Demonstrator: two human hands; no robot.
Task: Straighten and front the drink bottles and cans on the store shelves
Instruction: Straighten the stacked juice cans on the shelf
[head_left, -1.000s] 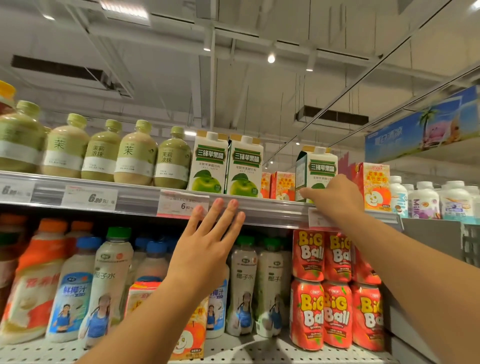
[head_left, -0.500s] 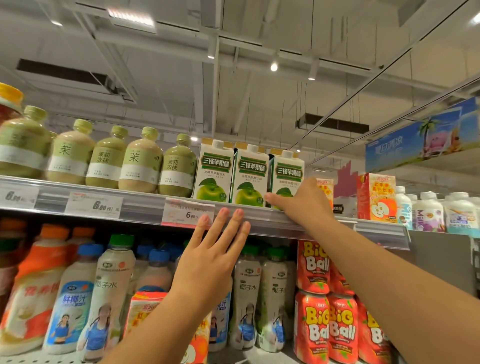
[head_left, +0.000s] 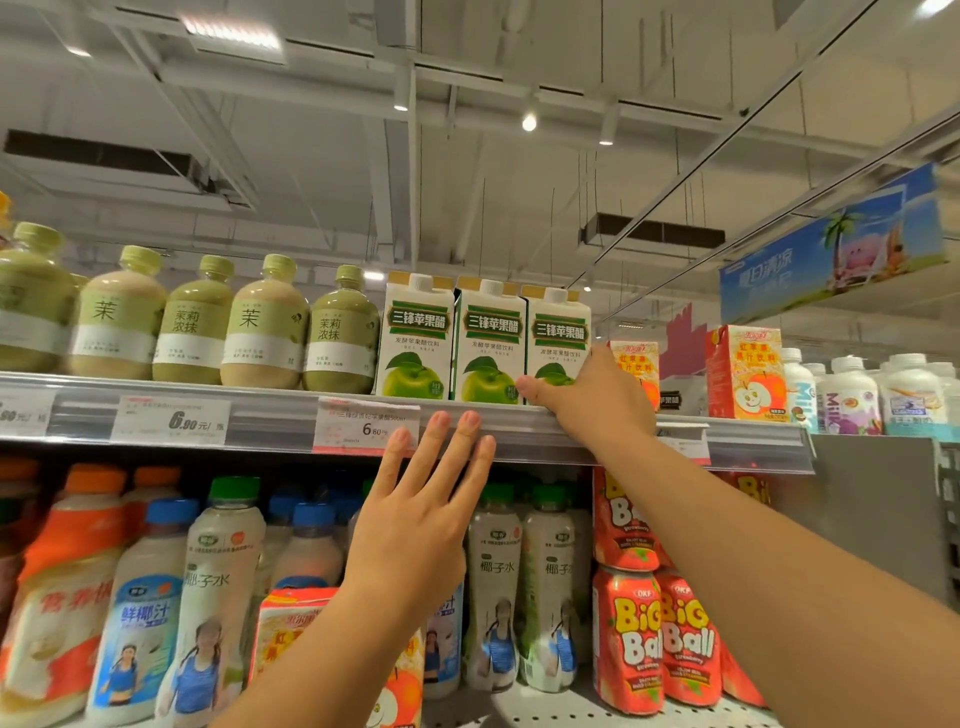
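The third apple vinegar carton (head_left: 558, 340) is gripped low by the right hand (head_left: 592, 397); the left hand (head_left: 415, 525), at seven o'clock, is held flat against the shelf rail (head_left: 260, 421), fingers straight and narrowly spread.

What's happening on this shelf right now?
A person is fronting drinks on the top shelf. The right hand grips the third green-apple carton, now lined up beside two matching cartons at the shelf edge. The left hand is flat and open, fingertips against the price rail.

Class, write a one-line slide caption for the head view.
Right hand grips the third green-apple carton on the top shelf; left hand hovers open.
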